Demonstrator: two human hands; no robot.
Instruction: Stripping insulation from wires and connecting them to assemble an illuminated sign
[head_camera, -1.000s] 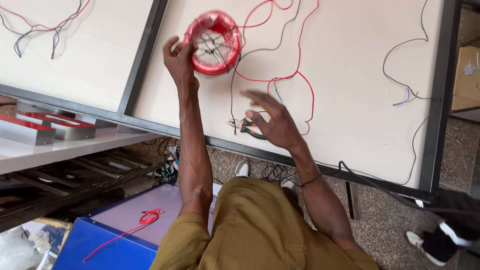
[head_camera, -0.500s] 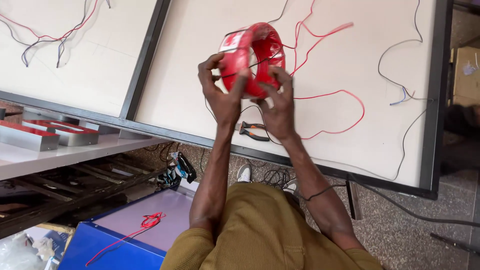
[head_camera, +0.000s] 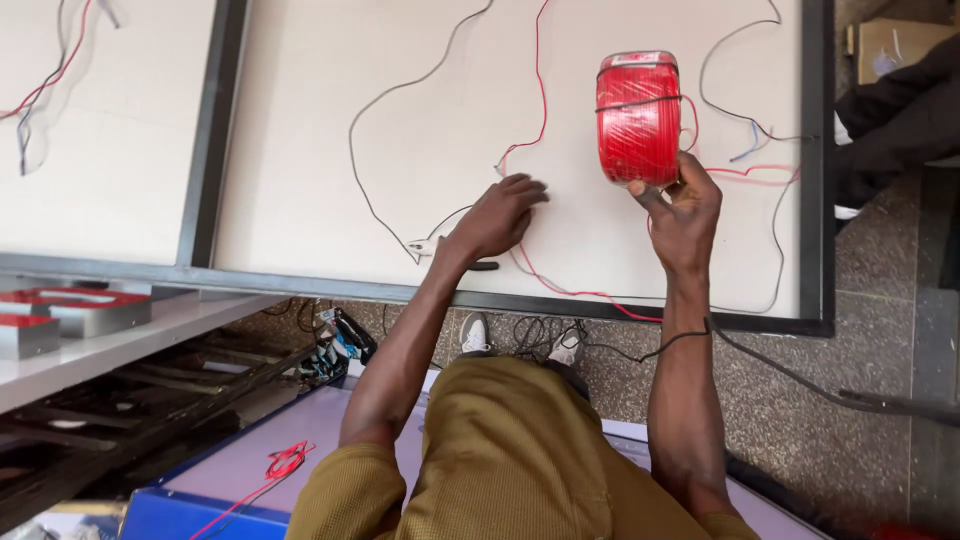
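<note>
R hand (head_camera: 685, 205) closed round lower end of red wire spool (head_camera: 638, 118); spool stands up above fingertips, long axis approx vertical, edge-on to cam. L hand (head_camera: 497, 215) palm-down on white panel (head_camera: 300, 150), fingers slightly spread, nothing gripped, tips just short of red wire (head_camera: 541, 95). Spool lies right of L fingers, apart. Pliers (head_camera: 440, 250) just beside L wrist.
</note>
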